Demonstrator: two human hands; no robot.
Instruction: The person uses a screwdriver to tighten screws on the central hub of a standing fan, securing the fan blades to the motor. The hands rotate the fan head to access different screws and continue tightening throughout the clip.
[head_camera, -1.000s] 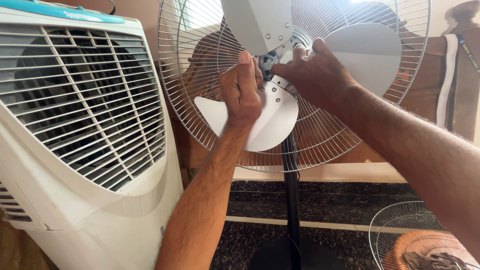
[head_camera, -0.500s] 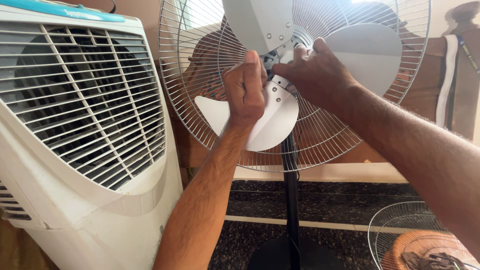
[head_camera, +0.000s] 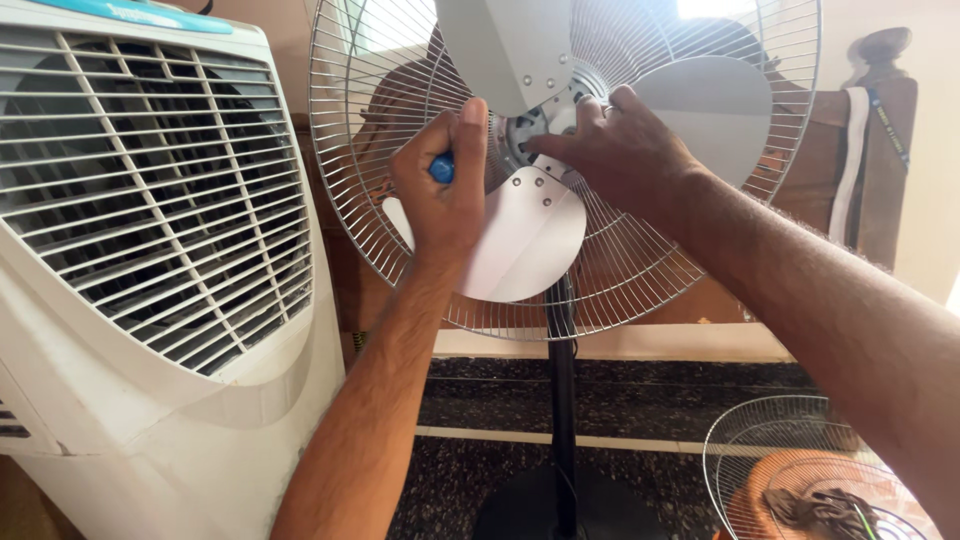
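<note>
Centrally, left grip (head_camera: 445, 190) clasps blue-handled tool (head_camera: 441, 167); right grip (head_camera: 620, 150) touches hub (head_camera: 535, 130).

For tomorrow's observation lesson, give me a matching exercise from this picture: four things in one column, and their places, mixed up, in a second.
Things:
1. air cooler
2. left hand
3. right hand
4. loose wire guard

Places:
A. on the fan's hub
B. on the floor, lower right
C. closed around a blue tool handle
D. left of the pedestal fan

Pairs: 1-D, 2-C, 3-A, 4-B
</note>
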